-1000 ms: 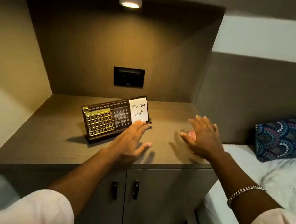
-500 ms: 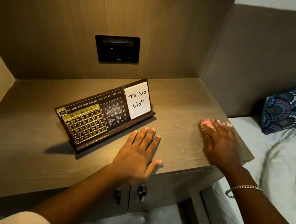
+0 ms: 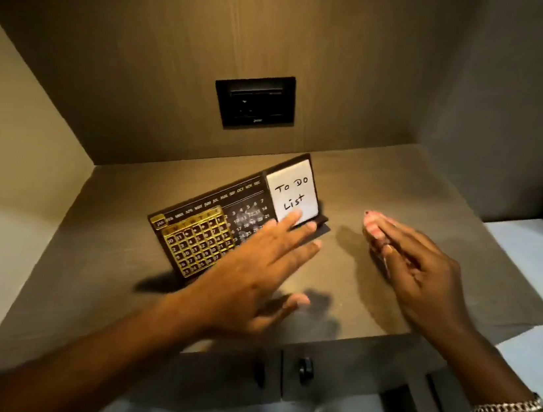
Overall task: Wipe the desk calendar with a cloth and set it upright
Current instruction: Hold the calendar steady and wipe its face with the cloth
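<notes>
Calendar (image 3: 226, 220) upright on surface (image 3: 403, 188), unwiped; L hand (image 3: 254, 272) open at it; R hand (image 3: 417, 270) holds cloth (image 3: 373, 224)

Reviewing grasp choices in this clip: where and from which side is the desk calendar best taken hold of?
Probably by the top edge of the desk calendar, reached from the front and above. Its face leans back on a flat base, so that long upper edge stands free for a thumb-and-fingers pinch. The left hand is open, fingertips at the to-do card; the right hand holds the pink cloth.
</notes>
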`<state>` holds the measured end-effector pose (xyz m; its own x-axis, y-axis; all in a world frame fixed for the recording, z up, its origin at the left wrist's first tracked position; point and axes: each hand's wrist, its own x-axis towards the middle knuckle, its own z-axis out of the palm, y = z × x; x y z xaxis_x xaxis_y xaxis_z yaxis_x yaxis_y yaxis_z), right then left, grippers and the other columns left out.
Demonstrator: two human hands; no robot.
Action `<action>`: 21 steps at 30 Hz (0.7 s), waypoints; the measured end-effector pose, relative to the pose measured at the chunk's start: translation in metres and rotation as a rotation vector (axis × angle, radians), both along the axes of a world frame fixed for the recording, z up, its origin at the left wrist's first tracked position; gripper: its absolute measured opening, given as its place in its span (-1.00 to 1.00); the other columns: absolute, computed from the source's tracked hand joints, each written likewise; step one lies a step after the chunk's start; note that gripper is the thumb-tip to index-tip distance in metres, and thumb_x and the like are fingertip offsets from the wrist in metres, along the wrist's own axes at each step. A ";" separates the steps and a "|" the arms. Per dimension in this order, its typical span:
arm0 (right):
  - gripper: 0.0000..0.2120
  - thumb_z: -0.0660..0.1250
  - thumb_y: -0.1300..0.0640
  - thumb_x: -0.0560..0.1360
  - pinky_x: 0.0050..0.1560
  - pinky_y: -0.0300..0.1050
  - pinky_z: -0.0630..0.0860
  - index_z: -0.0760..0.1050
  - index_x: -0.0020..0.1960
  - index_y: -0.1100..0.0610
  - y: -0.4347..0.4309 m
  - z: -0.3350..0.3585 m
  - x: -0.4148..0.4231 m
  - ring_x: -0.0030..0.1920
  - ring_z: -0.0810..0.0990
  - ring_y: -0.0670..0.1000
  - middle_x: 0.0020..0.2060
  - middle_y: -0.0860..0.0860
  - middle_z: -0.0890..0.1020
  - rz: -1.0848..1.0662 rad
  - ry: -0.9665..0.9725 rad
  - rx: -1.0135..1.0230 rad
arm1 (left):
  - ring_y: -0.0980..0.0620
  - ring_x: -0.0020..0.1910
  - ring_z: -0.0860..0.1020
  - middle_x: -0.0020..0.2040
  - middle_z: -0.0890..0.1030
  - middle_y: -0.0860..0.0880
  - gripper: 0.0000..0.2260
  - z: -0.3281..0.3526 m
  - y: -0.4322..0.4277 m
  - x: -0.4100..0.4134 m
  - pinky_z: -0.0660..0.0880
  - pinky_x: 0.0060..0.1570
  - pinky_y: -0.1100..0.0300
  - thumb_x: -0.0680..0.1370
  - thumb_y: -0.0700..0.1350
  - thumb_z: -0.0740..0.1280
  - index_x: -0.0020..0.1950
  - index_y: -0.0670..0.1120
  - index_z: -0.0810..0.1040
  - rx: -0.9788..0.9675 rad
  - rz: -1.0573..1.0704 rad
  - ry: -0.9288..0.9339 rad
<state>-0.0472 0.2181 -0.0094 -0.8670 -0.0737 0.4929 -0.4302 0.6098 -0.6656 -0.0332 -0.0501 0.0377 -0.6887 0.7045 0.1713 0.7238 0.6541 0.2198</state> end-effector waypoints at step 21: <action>-0.59 0.40 0.14 0.54 0.37 -0.05 0.48 0.53 0.38 0.06 -0.203 -0.012 -0.005 0.36 0.53 -0.02 0.36 0.07 0.57 -0.250 -0.101 -0.303 | 0.02 0.59 -0.11 0.62 -0.10 -0.05 0.05 0.043 -0.098 -0.107 -0.02 0.54 -0.07 0.26 0.59 -0.18 0.57 -0.05 -0.17 -0.234 -0.087 -0.270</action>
